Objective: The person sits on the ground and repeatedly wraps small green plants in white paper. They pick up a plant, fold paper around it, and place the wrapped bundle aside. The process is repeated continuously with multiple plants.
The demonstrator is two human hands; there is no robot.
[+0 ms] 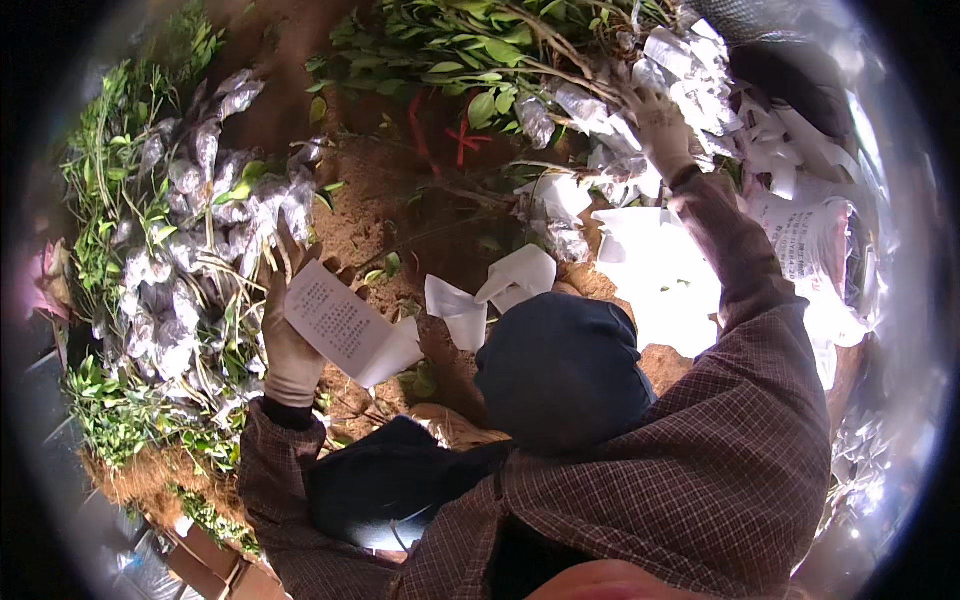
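My left hand, pale as if gloved and soiled at the fingers, holds a white paper slip with printed writing at left of centre. The thumb and fingers rise past the slip's upper left edge. Just left of it lie bundled leafy saplings with plastic-wrapped roots. Up and to the right, my right hand reaches onto the bare stems of more leafy saplings, close to their wrapped root ends. Its fingers blur into the stems, so their grip is unclear.
Loose white paper slips lie on brown soil before my dark-clad knee. A glaring white sheet lies right of them, near a printed white sack. Red ties show under the foliage. Cardboard stands lower left.
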